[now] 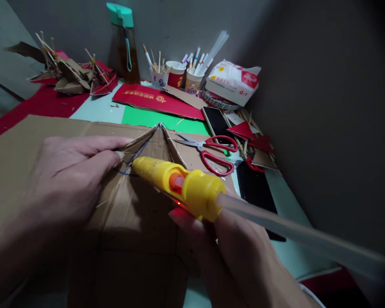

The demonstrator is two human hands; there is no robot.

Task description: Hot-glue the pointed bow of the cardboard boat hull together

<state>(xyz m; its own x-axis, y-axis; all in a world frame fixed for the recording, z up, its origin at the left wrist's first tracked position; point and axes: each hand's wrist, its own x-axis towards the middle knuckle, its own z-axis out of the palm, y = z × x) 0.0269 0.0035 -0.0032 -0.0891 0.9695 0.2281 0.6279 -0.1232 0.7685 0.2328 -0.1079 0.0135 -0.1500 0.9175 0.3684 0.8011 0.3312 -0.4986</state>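
Note:
My right hand [234,252] is wrapped around a yellow glue gun [179,184] with a clear glue stick [291,233] sticking out of its back. The gun's nozzle points at a folded cardboard triangle [154,143] that stands on a large brown cardboard sheet [25,141]. My left hand [70,179] lies on the sheet, its fingertips pressed together against the left flap of the triangle, right by the nozzle. A blue pen line runs along the fold there.
Red-handled scissors [211,152] lie right of the triangle beside a phone [216,122] and red paper triangles [244,129]. Behind are a red envelope [154,100], green paper [154,117], cups of pens and sticks [179,72], a teal-capped bottle [123,42], a snack bag [234,81] and cardboard models [73,75].

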